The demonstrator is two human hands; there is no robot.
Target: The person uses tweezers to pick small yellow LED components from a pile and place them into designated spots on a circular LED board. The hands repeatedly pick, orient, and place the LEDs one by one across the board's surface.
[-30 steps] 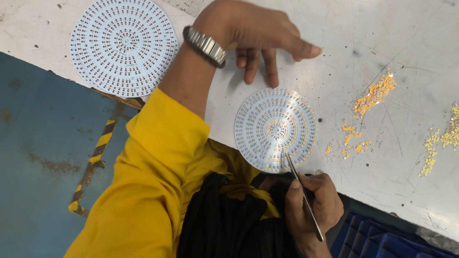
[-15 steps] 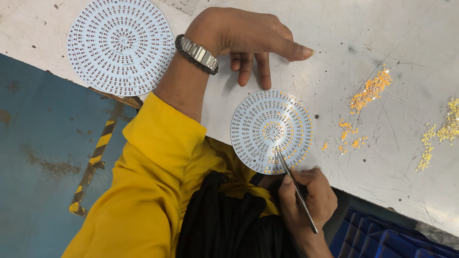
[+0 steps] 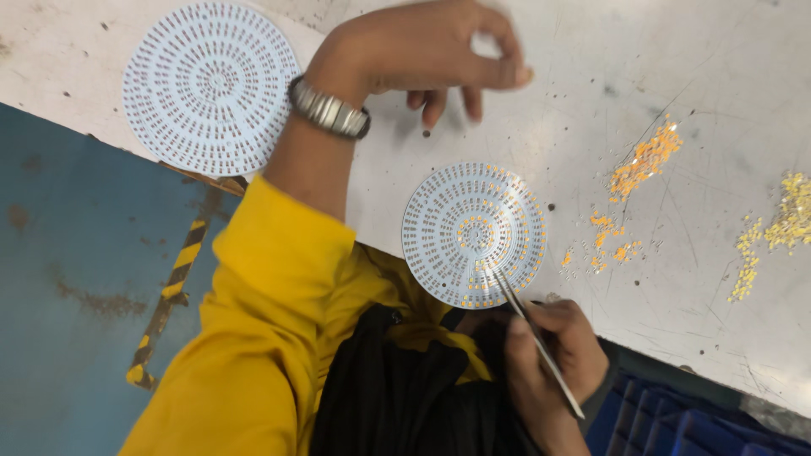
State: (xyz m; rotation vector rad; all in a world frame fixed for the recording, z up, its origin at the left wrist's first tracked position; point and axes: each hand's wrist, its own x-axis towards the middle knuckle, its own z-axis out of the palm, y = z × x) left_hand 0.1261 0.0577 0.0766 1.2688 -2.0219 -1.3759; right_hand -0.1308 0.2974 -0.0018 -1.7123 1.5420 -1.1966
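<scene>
Worktop [image 3: 726,51] first: I see a bare round board [image 3: 211,89] far left, all pads empty. Near board [image 3: 474,235] lies at the edge, its right and near rings dotted yellow, left rings blank, so I judge it partly filled. Chips [image 3: 644,160] wait right. Right hand [image 3: 553,359] pinches tweezers [image 3: 532,333] closed; left hand [image 3: 422,55] hovers, fingers curled, empty.

Round white LED board [image 3: 473,234] lies flat just above the right hand [image 3: 553,350], tweezers [image 3: 532,329] tip touching its lower, part-populated edge.
</scene>
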